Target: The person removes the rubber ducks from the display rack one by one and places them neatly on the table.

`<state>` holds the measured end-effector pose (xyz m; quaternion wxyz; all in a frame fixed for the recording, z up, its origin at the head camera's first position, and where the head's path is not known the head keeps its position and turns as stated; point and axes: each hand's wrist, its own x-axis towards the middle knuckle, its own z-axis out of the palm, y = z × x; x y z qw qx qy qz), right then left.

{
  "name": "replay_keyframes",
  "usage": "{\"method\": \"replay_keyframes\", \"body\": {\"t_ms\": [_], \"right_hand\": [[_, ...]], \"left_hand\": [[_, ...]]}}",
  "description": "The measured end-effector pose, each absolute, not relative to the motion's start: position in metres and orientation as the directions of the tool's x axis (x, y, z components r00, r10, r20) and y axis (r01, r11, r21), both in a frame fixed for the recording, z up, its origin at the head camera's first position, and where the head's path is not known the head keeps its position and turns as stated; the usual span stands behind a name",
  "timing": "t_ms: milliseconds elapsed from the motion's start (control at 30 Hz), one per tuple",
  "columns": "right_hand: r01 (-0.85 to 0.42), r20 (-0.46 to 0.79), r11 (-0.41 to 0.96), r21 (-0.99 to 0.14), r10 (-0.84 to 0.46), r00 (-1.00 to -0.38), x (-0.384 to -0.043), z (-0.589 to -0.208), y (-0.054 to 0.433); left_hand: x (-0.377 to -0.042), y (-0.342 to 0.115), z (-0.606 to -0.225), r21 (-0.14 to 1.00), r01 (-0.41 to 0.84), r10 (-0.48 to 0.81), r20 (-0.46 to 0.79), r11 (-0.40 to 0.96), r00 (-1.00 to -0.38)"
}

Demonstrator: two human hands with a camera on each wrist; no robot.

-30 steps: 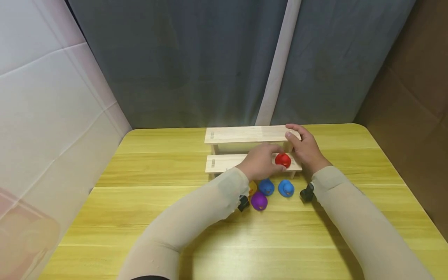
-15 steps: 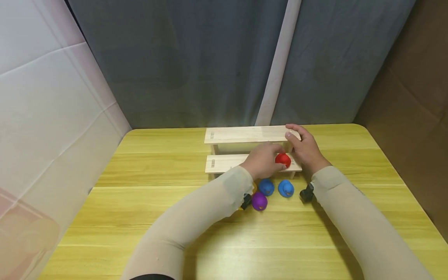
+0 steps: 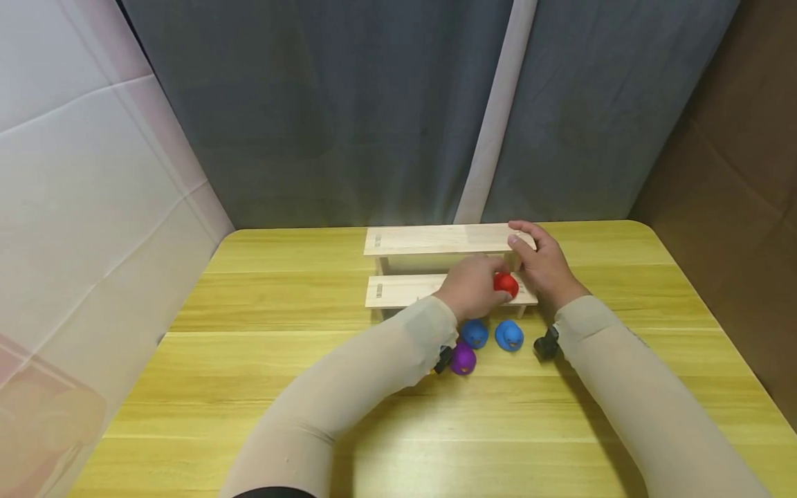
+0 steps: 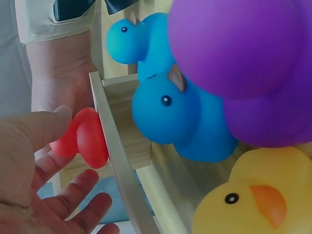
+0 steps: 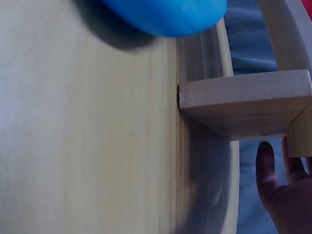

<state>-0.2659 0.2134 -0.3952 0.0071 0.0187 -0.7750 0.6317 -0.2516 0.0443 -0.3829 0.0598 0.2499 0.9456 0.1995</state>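
Note:
A small red rubber duck (image 3: 506,285) stands near the right end of the lower wooden shelf (image 3: 401,290). My left hand (image 3: 471,283) pinches it between thumb and forefinger, while the other fingers are spread apart in the left wrist view. At the right end of the higher wooden shelf (image 3: 436,239), my right hand (image 3: 546,270) grips the board, with the thumb on its top and a finger at the back edge. In front of the shelves sit two blue ducks (image 3: 509,335), a purple duck (image 3: 463,360) and a yellow duck (image 4: 243,200), mostly hidden by the left sleeve in the head view.
Both shelves stand on a yellow wood-grain table (image 3: 249,360), the higher one behind the lower. A grey curtain (image 3: 349,124) hangs behind the table. A white sheet (image 3: 93,207) is on the left and a brown panel (image 3: 735,173) on the right.
My left hand has shifted slightly to the right, and the red duck has moved a little towards the shelf's right end. My right hand has stayed in place.

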Motion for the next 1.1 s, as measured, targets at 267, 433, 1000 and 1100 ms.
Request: {"method": "replay_keyframes", "body": {"t_ms": [267,433,1000,1100], "right_hand": [[-0.043,0.039,0.202,-0.978,-0.026,-0.999,-0.267,-0.397,0.213],[-0.044,0.04,0.192,-0.98,-0.022,-0.999,-0.277,-0.41,0.217],[-0.101,0.101,0.24,-0.966,-0.011,-0.995,-0.287,-0.427,0.223],[-0.112,0.112,0.263,-0.958,-0.015,-0.994,-0.287,-0.427,0.223]], "left_hand": [[-0.246,0.04,-0.378,0.429,0.47,0.516,0.009,0.771,-0.856],[-0.239,0.036,-0.374,0.447,0.501,0.542,0.042,0.741,-0.839],[-0.206,0.018,-0.372,0.386,0.566,0.6,0.038,0.729,-0.799],[-0.201,0.014,-0.374,0.394,0.562,0.6,0.031,0.728,-0.799]]}}
